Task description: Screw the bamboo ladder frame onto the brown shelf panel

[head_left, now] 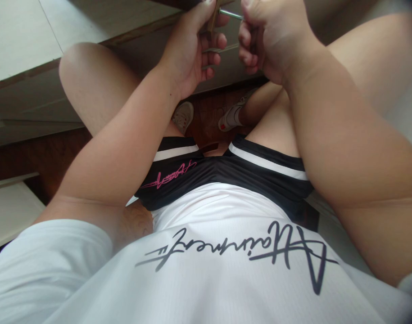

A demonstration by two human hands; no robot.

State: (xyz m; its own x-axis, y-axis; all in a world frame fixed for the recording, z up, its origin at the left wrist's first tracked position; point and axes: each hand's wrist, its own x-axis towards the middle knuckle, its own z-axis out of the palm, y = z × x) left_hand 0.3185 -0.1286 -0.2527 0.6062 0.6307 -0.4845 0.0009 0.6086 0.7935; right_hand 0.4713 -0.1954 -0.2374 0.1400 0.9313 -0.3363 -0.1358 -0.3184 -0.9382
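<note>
At the top edge of the head view, my left hand (190, 51) pinches a thin brown flat piece (212, 20) between thumb and fingers; its upper end is cut off by the frame. My right hand (275, 38) is closed around a slim shiny metal rod (231, 15), whose far end meets the face of the brown piece. The rod's other end is hidden in my right fingers, so I cannot tell whether it is a screwdriver or a bolt. The lower fingers of my left hand curl loosely below the piece.
A pale tabletop (20, 36) with a brown edge lies in front, at upper left. My bent knees (91, 67) flank my hands. Below are my shoes (183, 117) on a reddish-brown floor (209, 112). A pale board or drawer (13, 211) stands at the left.
</note>
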